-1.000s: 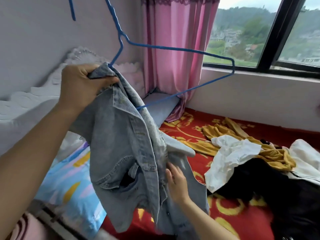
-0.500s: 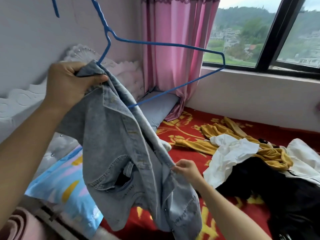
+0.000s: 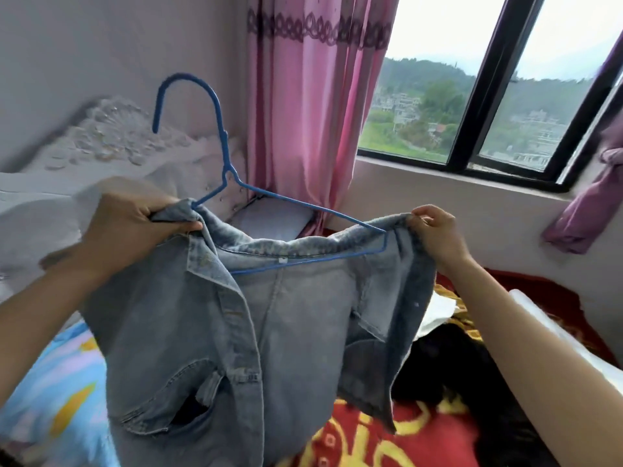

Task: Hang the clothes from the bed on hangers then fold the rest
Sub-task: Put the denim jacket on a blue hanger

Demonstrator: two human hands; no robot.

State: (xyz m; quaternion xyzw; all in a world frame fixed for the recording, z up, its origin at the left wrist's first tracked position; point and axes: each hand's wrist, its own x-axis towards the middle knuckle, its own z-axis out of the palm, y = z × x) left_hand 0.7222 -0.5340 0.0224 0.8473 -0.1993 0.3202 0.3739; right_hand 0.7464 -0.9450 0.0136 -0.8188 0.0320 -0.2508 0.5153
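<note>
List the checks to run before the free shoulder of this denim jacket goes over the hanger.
1. Left hand grips the denim jacket at its collar end: ok.
2. Right hand pinches the other shoulder edge: ok.
3. Blue hanger hook free above the collar: ok.
4. Hanger corner near the right hand covered by denim: not ok, the wire shows bare.
5. Hanger end near the left hand seated in the shoulder: cannot tell, hidden under fabric.

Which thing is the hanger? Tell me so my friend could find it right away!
Find the big pink curtain beside the window. Just left of it, the left hand and right hand hold up a pale denim jacket. The hanger sticks out of the jacket's collar, and it is the only thin, bright blue wire thing, with a curved hook on top.
</note>
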